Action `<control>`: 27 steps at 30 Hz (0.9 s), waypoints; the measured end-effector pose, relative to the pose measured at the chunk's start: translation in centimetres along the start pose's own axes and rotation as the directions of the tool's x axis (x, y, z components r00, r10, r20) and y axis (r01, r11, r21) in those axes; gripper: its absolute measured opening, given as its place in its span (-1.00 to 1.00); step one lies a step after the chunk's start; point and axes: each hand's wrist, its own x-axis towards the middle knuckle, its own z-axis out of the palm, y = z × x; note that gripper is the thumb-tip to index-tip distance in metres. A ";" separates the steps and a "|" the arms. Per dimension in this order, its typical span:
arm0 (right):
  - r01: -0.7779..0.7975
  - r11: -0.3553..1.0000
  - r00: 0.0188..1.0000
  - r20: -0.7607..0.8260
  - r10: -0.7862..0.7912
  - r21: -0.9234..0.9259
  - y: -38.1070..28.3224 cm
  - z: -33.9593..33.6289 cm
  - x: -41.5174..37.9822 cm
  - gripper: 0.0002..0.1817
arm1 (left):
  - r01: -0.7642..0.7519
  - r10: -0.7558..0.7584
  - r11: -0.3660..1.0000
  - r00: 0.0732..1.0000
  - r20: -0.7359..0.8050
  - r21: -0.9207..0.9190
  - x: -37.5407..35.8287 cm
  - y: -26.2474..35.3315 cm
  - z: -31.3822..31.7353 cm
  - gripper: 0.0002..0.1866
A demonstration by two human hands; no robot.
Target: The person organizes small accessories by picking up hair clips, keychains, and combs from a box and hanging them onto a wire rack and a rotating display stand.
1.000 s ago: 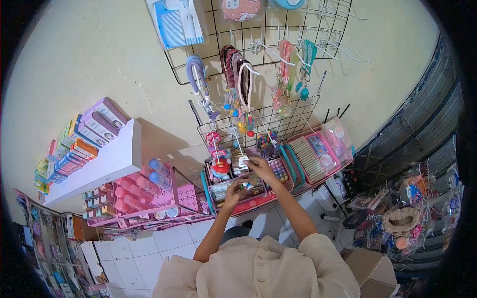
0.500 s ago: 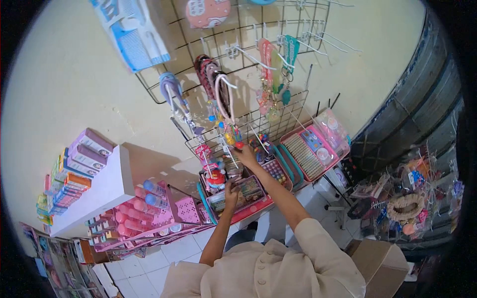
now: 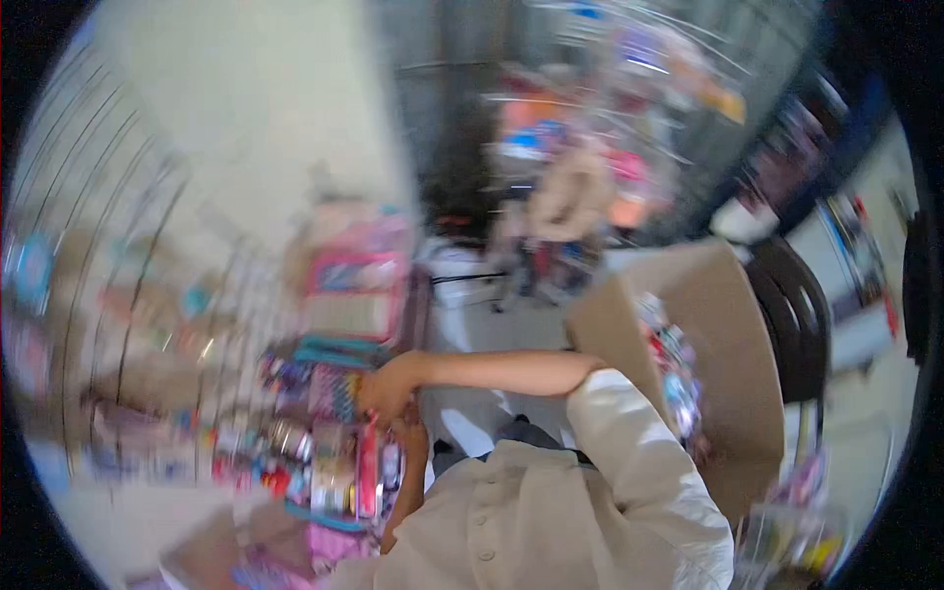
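Observation:
The view is smeared by motion. My right hand (image 3: 388, 386) is at the edge of a tray of small multicoloured items (image 3: 337, 391); its fingers are too blurred to read. Just below it, close to the right wrist and partly covered, is my left hand (image 3: 411, 430), beside a tray with a red edge (image 3: 369, 470) and packed goods inside. Whether either hand grips anything is hidden by the blur.
A pink-rimmed tray (image 3: 403, 310) stands farther along the display. Wire racks (image 3: 118, 246) line the left wall. To the right is an open cardboard box (image 3: 733, 364) with colourful packets (image 3: 678, 383). Behind it hang accessories, among them a beige scrunchie (image 3: 570, 197).
My view has swung right, bringing the open box into sight. My right hand has left the hanging trinkets and come down beside my left hand at the trays.

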 end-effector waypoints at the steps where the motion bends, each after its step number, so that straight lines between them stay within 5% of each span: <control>1: -0.093 0.995 0.993 -0.072 0.095 0.026 -0.6 -0.3 -4.0 -0.58 | -0.080 0.079 0.997 0.992 0.097 0.004 0.5 -0.2 2.4 -0.64; 3: -0.069 0.952 0.989 -0.101 0.104 0.300 -2.1 -0.7 -11.0 -0.54 | -0.248 0.246 0.968 0.940 0.236 -0.023 1.4 -0.3 6.9 -0.63; 5: 0.054 0.991 0.926 -0.379 -0.004 0.121 -4.6 -0.6 -19.3 -0.55 | -0.411 0.413 0.909 0.857 0.308 -0.075 2.1 -0.4 10.6 -0.63; 6: 0.082 0.972 0.867 -0.497 0.040 0.221 -6.1 -0.2 -23.7 -0.57 | -0.482 0.487 0.870 0.811 0.324 -0.103 2.0 -0.3 12.2 -0.62; 8: 0.107 0.909 0.702 -0.677 0.218 0.403 -9.0 1.9 -32.0 -0.60 | -0.538 0.552 0.830 0.754 0.356 -0.147 0.5 2.5 16.3 -0.62; 10: 0.063 0.854 0.452 -0.778 0.437 0.516 -11.2 5.3 -38.6 -0.63 | -0.632 0.666 0.736 0.615 0.422 -0.243 -2.0 13.0 23.5 -0.72; 12: 0.003 0.789 0.152 -0.781 0.606 0.614 -10.2 10.0 -43.6 -0.65 | -0.613 0.576 0.752 0.431 0.695 -0.243 -3.3 17.0 29.0 -0.81; 14: -0.024 0.695 -0.103 -0.693 0.714 0.719 -6.5 15.6 -47.3 -0.68 | -0.520 0.307 0.840 0.218 0.926 -0.156 -4.4 17.8 34.6 -0.81; 16: -0.014 0.610 -0.322 -0.581 0.748 0.792 -1.6 21.3 -49.5 -0.72 | -0.660 0.168 0.734 -0.048 0.985 -0.158 -5.4 15.3 40.2 -0.79; 18: -0.066 0.520 -0.560 -0.463 0.687 0.851 4.8 27.4 -49.7 -0.73 | -0.850 -0.176 0.520 -0.205 0.963 -0.086 -6.2 11.4 45.0 -0.68; 20: -0.219 0.404 -0.721 -0.426 0.546 0.888 9.6 31.9 -48.7 -0.72 | -0.929 -0.457 0.371 -0.184 0.870 -0.002 -7.4 7.4 48.7 -0.63; 23: -0.292 0.269 -0.768 -0.392 0.506 0.918 13.4 35.4 -47.1 -0.71 | -0.965 -0.564 0.257 -0.190 0.803 -0.047 -7.3 -1.2 51.5 -0.64; 25: -0.202 0.055 -0.789 -0.196 0.583 0.978 15.7 36.7 -46.4 -0.75 | -0.975 -0.580 0.217 -0.170 0.796 -0.050 -7.3 -5.3 51.7 -0.63; 27: -0.373 0.001 -0.799 -0.321 0.508 0.928 16.0 36.3 -46.8 -0.74 | -0.978 -0.569 0.206 -0.156 0.808 -0.044 -7.8 -8.0 51.3 -0.61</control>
